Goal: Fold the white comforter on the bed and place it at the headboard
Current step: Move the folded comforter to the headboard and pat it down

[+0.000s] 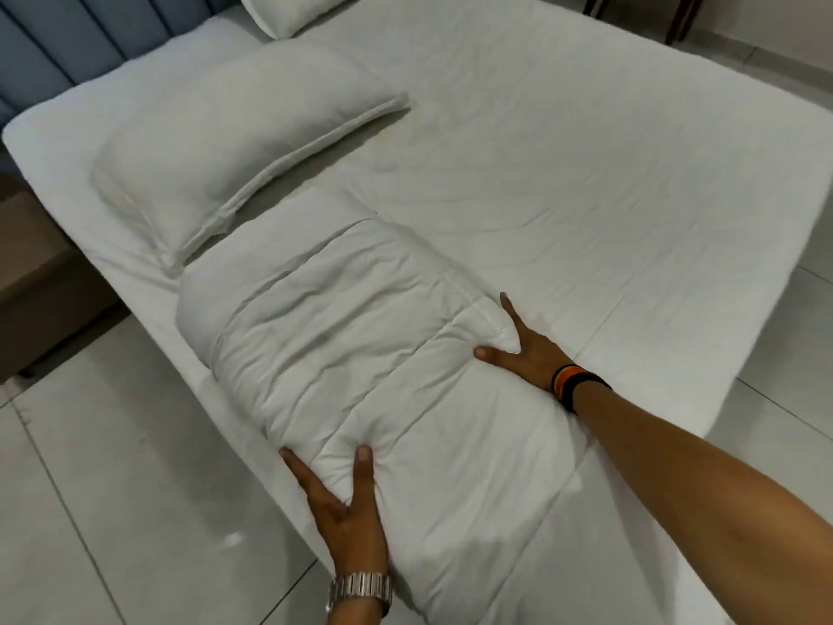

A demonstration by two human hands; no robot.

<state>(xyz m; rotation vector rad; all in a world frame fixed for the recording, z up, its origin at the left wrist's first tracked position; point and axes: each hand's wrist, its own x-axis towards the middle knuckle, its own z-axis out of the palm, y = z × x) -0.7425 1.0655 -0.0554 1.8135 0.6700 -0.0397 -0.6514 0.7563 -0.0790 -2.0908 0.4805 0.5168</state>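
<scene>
The white comforter (360,354) lies folded into a thick quilted bundle on the near left part of the bed (586,173). My left hand (347,512), with a metal watch on the wrist, grips the bundle's near left side, thumb on top and fingers underneath. My right hand (523,354), with a striped wristband, holds the bundle's right corner, thumb pressed on top. The blue padded headboard (58,42) stands at the far left, well beyond the bundle.
A white pillow (225,142) lies between the comforter and the headboard. A second pillow (288,11) sits at the top edge. White tiled floor (90,489) borders the bed on the left and right. Dark chair legs (680,15) stand at the far right.
</scene>
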